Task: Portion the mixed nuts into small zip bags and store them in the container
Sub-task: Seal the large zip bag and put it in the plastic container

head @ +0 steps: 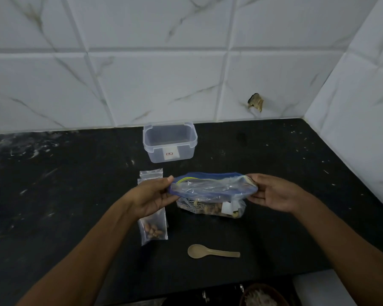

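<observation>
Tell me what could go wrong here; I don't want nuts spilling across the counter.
1. The left hand and right hand hold the big nut bag only by the ends of its top; if it tips, nuts could pour out.
2. The small zip bag lies partly under the left forearm and could be dragged.
3. The spoon lies loose nearby, easy to knock away.

I'm looking at what reads as a home kitchen: a black stone counter (274, 173), scuffed with pale flecks, is running into a corner of white marble-look wall tiles (155, 85). A clear food container (169, 149) and a small spoon (212, 252) are sitting out, and one tile is showing a chipped hole (256, 102).
</observation>
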The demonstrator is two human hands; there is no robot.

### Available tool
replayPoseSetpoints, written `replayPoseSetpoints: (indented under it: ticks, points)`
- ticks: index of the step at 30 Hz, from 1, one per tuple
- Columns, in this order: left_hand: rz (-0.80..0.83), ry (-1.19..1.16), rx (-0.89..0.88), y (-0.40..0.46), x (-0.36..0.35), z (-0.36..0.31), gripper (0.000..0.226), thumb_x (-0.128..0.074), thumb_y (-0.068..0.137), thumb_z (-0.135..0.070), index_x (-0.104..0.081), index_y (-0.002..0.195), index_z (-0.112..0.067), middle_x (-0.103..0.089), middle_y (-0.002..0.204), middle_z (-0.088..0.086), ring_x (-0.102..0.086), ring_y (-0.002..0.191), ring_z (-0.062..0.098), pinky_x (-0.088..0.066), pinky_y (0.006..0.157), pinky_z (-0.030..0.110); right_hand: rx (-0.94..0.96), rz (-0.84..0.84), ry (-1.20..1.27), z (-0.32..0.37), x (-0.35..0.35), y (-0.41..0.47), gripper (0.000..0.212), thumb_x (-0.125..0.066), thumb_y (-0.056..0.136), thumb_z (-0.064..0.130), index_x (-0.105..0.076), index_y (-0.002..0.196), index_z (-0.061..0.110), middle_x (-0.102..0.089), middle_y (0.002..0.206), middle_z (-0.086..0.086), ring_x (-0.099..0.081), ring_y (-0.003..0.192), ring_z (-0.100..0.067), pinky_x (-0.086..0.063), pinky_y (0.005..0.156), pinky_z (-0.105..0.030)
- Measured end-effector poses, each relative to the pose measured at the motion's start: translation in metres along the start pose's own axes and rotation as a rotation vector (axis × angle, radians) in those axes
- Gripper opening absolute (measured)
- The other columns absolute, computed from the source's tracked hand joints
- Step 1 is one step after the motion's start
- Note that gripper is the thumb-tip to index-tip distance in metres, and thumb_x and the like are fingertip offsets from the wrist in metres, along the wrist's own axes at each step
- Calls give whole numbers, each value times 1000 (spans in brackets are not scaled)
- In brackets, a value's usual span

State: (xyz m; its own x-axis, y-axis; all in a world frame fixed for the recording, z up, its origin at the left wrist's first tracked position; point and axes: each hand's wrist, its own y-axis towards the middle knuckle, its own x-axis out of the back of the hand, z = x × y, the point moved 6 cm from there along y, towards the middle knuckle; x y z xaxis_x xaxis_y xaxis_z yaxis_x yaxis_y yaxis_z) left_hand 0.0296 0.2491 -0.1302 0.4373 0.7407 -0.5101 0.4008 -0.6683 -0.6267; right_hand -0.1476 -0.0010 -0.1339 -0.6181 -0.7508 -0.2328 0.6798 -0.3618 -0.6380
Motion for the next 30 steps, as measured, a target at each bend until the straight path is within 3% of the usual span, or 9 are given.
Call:
replayPoseSetpoints:
  ticks: [2, 4, 12, 16, 19, 21, 23, 26, 30]
  points:
    - [13, -68, -3, -1, 4, 3, 29, -61, 82, -6, -63, 110, 0, -69, 111, 24, -68, 99, 31, -60, 78, 39, -27, 47, 164, -6, 2, 2, 31, -56, 87, 7, -62, 117, 6, -68, 116, -17, -64, 111, -29, -57, 88, -41]
    - [5, -69, -34, 0, 5, 5, 16, -55, 90, -4, -63, 104, 1, -72, 102, 21, -67, 98, 29, -58, 79, 37, -31, 57, 207, -11, 3, 5, 34, -58, 84, 5, -62, 118, 6, -69, 115, -16, -65, 109, -27, -58, 84, -38]
    - [-40, 337, -58, 10, -8, 3, 11, -61, 91, -4, -56, 81, -8, -67, 84, 13, -67, 82, 21, -62, 69, 30, 55, -25, -111, -1, -10, 6, 20, -60, 87, 1, -63, 106, 6, -65, 106, -14, -65, 90, -24, -58, 72, -34]
    - [-219, 497, -107, 11, -7, -7, 20, -62, 92, -3, -49, 79, -11, -65, 88, 16, -69, 77, 23, -57, 50, 23, 268, -338, -622, 14, -5, 2, 13, -62, 86, -1, -60, 91, 10, -66, 92, -15, -62, 70, -20, -49, 52, -26]
    - [-359, 684, -267, 8, -3, -16, 18, -58, 94, -4, -48, 81, -12, -64, 78, 13, -65, 59, 16, -51, 45, 21, 559, -576, -1089, 28, -13, -9, 17, -65, 84, 5, -54, 89, 17, -61, 78, -5, -61, 66, -17, -54, 56, -34]
    - [-439, 831, -399, 4, -5, -21, 11, -56, 94, -5, -50, 86, -10, -65, 78, 13, -64, 57, 14, -51, 49, 22, 691, -655, -1167, 31, -21, -15, 9, -58, 87, 9, -55, 87, 17, -59, 76, -2, -61, 66, -16, -55, 58, -38]
    - [-474, 827, -453, 2, -6, -27, 8, -57, 94, -7, -51, 88, -9, -66, 81, 15, -64, 58, 15, -52, 51, 24, 580, -587, -1002, 31, -22, -16, 5, -55, 91, 12, -58, 93, 15, -64, 79, -5, -66, 66, -18, -56, 55, -34]
    - [-446, 704, -412, 2, -6, -29, 11, -58, 95, -11, -50, 87, -10, -65, 83, 18, -64, 60, 18, -54, 53, 27, 194, -329, -516, 20, -22, -15, 16, -59, 94, 18, -54, 109, 14, -68, 95, -13, -71, 75, -23, -57, 56, -29]
    - [-401, 683, -377, 2, -14, -25, 18, -58, 96, -11, -50, 80, -10, -65, 83, 14, -68, 70, 19, -55, 55, 26, 93, -306, -305, 17, -22, -14, 26, -62, 91, 9, -51, 115, 8, -66, 105, -17, -69, 89, -27, -58, 68, -36]
